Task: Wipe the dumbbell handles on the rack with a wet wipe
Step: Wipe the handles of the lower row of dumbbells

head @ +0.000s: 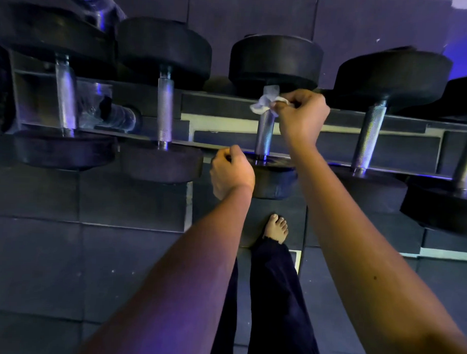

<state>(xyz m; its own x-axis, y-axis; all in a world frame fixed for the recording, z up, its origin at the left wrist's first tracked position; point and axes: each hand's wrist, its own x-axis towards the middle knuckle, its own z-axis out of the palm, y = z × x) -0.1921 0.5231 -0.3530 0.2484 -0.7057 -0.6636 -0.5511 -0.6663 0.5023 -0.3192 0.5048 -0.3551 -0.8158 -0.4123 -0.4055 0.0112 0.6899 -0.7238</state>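
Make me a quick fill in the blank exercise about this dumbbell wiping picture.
The right hand pinches a crumpled white ____ against a knurled silver dumbbell handle. The left hand holds that dumbbell's near round rubber head, which is ____. The person's foot on the dark floor is ____.
Missing: wet wipe; black; bare.

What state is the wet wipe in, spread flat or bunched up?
Bunched up. The right hand pinches the wet wipe as a crumpled wad against the far end of a dumbbell handle, loose corners sticking out.
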